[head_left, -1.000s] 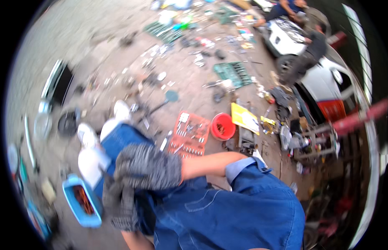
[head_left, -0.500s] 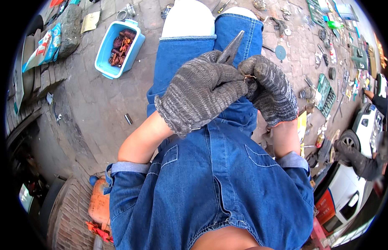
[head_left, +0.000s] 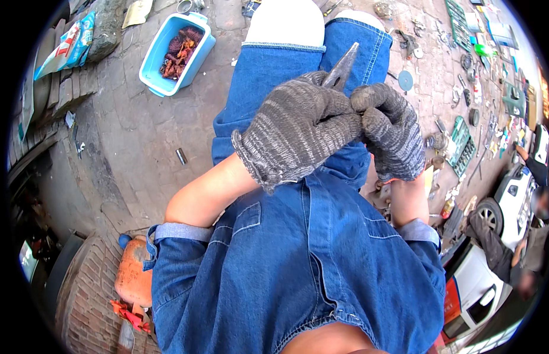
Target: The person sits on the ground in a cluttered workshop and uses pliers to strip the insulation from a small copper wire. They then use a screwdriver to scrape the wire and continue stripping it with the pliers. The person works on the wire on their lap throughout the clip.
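Observation:
Both my hands wear grey knitted gloves and meet above my lap, fingertips touching or nearly so. In my left hand (head_left: pixel 301 130) is a pair of long-nose pliers (head_left: pixel 343 68); the closed pointed jaws stick out past the fingers, away from me, and the handles are hidden in the glove. My left thumb and finger reach across to my right hand (head_left: pixel 395 130). That hand is closed in a pinch, thumb against forefinger. Whatever sits between its fingertips is covered by the gloves.
A light blue tub (head_left: pixel 194 68) with reddish-brown copper-like coils stands on the paving at far left. Near it lies a small metal cylinder (head_left: pixel 181 156). Tools and green socket cases (head_left: pixel 461 147) spread along the right. An orange tank (head_left: pixel 134 272) stands lower left. People and white cars (head_left: pixel 510 194) are at far right.
Both hands have shifted slightly right in the picture along with my body. My right fingers have closed over the tip, and the thin copper-coloured strand seen between the hands is now hidden.

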Available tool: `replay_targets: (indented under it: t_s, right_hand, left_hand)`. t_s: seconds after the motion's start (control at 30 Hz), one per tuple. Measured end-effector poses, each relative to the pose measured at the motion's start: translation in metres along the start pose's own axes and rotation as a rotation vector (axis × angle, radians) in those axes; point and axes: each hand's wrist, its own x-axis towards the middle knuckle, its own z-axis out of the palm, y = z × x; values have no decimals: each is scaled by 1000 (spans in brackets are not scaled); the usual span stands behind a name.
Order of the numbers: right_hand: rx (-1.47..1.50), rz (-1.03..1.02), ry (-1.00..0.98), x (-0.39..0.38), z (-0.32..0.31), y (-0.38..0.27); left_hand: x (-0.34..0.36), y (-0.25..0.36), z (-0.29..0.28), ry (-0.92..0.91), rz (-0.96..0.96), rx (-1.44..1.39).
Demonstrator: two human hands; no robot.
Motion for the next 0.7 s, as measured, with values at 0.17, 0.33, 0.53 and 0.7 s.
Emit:
replay_targets:
  t_s: [0.17,0.33,0.53,0.7]
  right_hand:
    - [-187,-181,140,-3,11,8]
    - [26,-65,100,2,0,18]
    - [179,-23,87,-7,-8,15]
    - [-120,-160,48,-5,-11,8]
  left_hand:
    - [-3,-6,6,72,17,3]
    - [-3,-3,6,-27,-24,86]
    - [1,-6,7,-14,7,-38]
    - [1,-2,7,-31,-13,-6]
